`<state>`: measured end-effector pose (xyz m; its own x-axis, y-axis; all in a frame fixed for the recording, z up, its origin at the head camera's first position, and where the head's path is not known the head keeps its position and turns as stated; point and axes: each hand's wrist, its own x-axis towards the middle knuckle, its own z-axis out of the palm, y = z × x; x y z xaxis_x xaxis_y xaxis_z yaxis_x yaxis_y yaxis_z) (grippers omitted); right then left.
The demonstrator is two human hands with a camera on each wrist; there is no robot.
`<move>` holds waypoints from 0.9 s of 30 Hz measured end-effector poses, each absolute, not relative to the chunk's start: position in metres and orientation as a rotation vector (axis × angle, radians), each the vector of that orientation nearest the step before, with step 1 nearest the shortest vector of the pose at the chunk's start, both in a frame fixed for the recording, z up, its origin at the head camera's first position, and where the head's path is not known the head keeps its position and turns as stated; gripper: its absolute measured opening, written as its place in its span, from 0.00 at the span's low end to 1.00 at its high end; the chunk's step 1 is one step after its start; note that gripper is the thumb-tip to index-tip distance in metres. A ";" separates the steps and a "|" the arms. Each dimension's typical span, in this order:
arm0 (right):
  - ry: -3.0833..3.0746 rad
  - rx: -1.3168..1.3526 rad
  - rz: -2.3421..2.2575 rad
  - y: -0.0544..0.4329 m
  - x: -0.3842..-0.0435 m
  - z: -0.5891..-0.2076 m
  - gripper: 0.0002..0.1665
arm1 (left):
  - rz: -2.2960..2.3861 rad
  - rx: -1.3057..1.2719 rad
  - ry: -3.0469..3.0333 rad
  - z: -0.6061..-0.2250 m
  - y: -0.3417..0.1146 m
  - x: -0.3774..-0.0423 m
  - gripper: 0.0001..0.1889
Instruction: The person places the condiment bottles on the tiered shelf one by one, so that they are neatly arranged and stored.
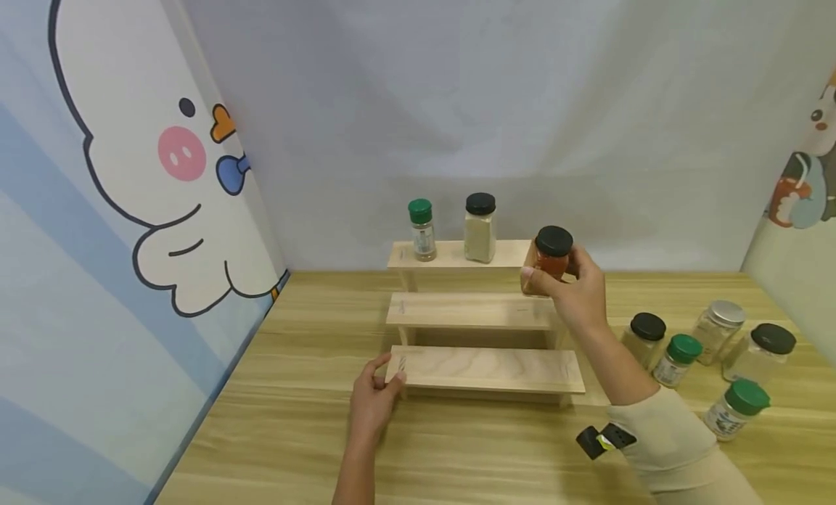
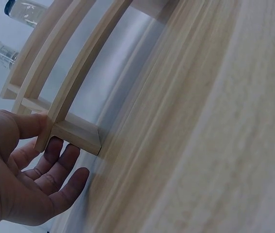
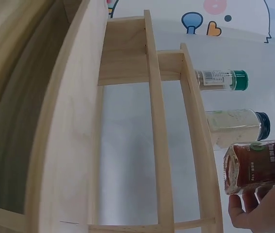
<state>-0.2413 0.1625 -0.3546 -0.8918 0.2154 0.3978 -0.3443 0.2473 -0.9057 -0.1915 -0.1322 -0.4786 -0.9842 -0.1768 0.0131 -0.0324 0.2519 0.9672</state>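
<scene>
A jar of red spice (image 1: 551, 257) with a black lid is gripped by my right hand (image 1: 583, 291), near the right end of the rack's top tier. In the right wrist view the red spice jar (image 3: 256, 167) shows a printed label, fingers around it. My left hand (image 1: 375, 397) pinches the left end of the three-tier wooden rack (image 1: 483, 368) at its lowest board; the left wrist view shows the thumb above that board and fingers below. On the top tier stand a green-capped shaker (image 1: 423, 233) and a black-lidded jar of pale powder (image 1: 480, 229).
Right of the rack, several jars stand on the wooden table (image 1: 294, 447): a black-lidded jar (image 1: 643, 338), green-capped shakers (image 1: 676, 361), a silver-lidded jar (image 1: 717, 331) and another black-lidded jar (image 1: 760, 354). A pale curtain-like backdrop (image 1: 522, 113) rises behind the rack.
</scene>
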 end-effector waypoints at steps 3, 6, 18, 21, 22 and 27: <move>-2.097 0.118 1.691 0.161 -0.249 -0.351 0.34 | -1.835 0.220 -2.394 -0.480 -0.132 -0.191 0.23; -2.113 0.111 1.699 0.160 -0.257 -0.348 0.38 | -1.831 0.234 -2.396 -0.481 -0.133 -0.190 0.23; -2.072 0.123 1.747 0.161 -0.285 -0.334 0.40 | -1.815 0.226 -2.370 -0.479 -0.132 -0.192 0.23; -2.075 0.112 1.730 0.161 -0.291 -0.332 0.39 | -1.812 0.230 -2.372 -0.479 -0.132 -0.191 0.23; -2.080 0.106 1.717 0.163 -0.296 -0.335 0.39 | -1.806 0.230 -2.373 -0.479 -0.131 -0.191 0.23; -2.106 0.093 1.692 0.166 -0.309 -0.337 0.38 | -1.791 0.225 -2.379 -0.480 -0.131 -0.192 0.23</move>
